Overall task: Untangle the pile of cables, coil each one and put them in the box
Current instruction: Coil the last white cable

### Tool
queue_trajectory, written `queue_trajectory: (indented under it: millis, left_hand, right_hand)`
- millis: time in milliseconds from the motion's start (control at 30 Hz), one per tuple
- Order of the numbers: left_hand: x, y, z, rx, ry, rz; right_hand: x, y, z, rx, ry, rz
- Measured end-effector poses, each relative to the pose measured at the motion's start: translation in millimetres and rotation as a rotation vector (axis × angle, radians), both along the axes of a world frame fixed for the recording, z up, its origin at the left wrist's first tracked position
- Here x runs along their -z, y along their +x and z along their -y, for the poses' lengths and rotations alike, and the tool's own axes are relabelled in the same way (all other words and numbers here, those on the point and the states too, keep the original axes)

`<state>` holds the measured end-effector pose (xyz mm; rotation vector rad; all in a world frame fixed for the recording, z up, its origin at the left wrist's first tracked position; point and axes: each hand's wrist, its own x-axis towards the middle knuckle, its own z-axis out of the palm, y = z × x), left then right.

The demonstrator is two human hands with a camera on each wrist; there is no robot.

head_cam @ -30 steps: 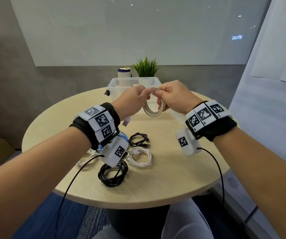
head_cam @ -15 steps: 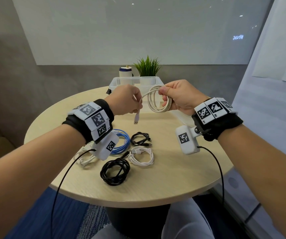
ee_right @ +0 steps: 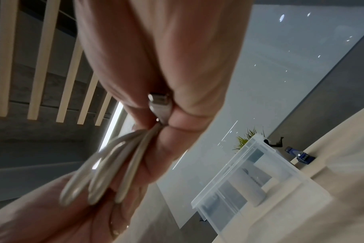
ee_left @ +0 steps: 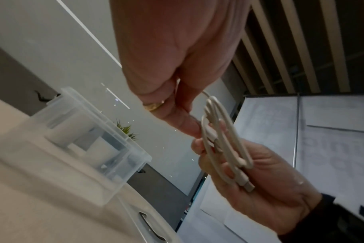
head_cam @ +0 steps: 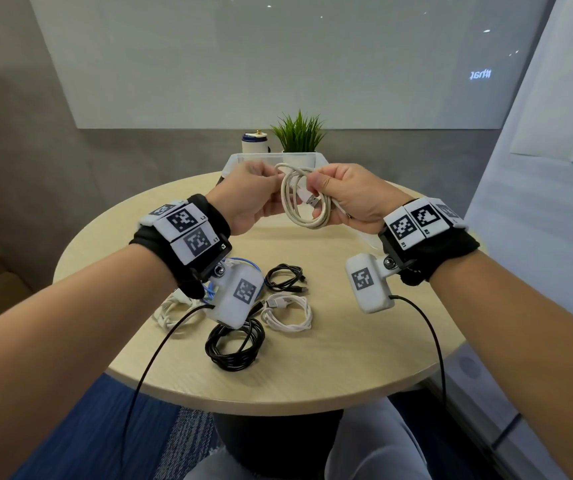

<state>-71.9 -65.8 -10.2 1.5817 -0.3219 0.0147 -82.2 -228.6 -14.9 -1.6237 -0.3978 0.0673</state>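
Observation:
Above the table's far side, both hands hold a cream cable (head_cam: 292,206) wound into a small coil. My left hand (head_cam: 266,181) pinches the coil's top left side. My right hand (head_cam: 328,190) grips the right side, its thumb and forefinger pinching the USB plug (head_cam: 311,201) against the loops. The left wrist view shows the coil (ee_left: 224,136) edge-on between the fingers. In the right wrist view the plug (ee_right: 159,106) sits squeezed between my fingers. The clear plastic box (head_cam: 240,159) stands just behind my hands, mostly hidden.
Several coiled cables lie on the round wooden table (head_cam: 347,358): a large black one (head_cam: 235,344), a white one (head_cam: 288,313), a small black one (head_cam: 285,277), a blue one (head_cam: 247,264) and another white one (head_cam: 171,311). A potted plant (head_cam: 299,133) and a bottle (head_cam: 254,142) stand behind the box.
Half a second ago my left hand held the loose plug end hanging free. Now the plug lies against the coil under my right fingers, and my left hand pinches the coil's top.

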Motion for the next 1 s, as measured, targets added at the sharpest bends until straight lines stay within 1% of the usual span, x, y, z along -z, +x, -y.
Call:
queue_trajectory:
  millis: [67,133,200,267,367,433,467,533,600,700,833,900,1000]
  left_hand:
    - [0.1,-2.1,0.3,0.068,-0.014,-0.061]
    - [0.4,-4.9,0.4,0.134,-0.033,-0.120]
    - [2.5,-5.2,2.6,0.173,-0.025,-0.142]
    - [6.3,-4.5,7.3,0.126,-0.025,-0.120]
    - [8.6,-6.3,13.6,0.034,-0.093,-0.131]
    - [8.1,-7.3,15.8,0.027,-0.113,-0.163]
    - [7.4,-8.2,15.8,0.042,-0.084,-0.173]
    - [6.6,-10.2,14.7,0.082,0.034,-0.173]
    - [6.8,-10.7,14.6,0.112,0.151,-0.165]
    - [4.1,-10.9,16.4,0.086,0.253,-0.151]
    - [1.7,-6.6,12.6,0.049,0.359,-0.182]
    - [3.0,-5.2,9.0,0.064,0.381,-0.197]
    - [7.7,-3.1,6.5,0.085,0.433,-0.131]
  right_hand:
    - [0.0,1.5,0.0,0.047,0.026,0.017]
    - [0.3,4.3,0.5,0.140,0.059,0.036]
    - [1.4,8.6,2.0,0.233,0.070,0.055]
    - [3.2,11.3,2.1,0.261,0.055,0.069]
    - [5.4,10.6,-0.3,0.219,0.045,0.069]
    - [6.9,11.0,-0.1,0.210,0.041,0.083]
    - [7.9,11.8,0.8,0.227,0.008,0.106]
    - [9.6,13.9,3.2,0.273,-0.082,0.163]
    - [11.0,14.8,4.1,0.288,-0.122,0.200]
    - [9.7,12.7,3.2,0.274,-0.137,0.238]
    - [4.8,8.5,3.5,0.232,-0.277,0.288]
    - [4.5,7.5,4.0,0.192,-0.337,0.271]
    - [5.8,6.8,3.0,0.128,-0.338,0.183]
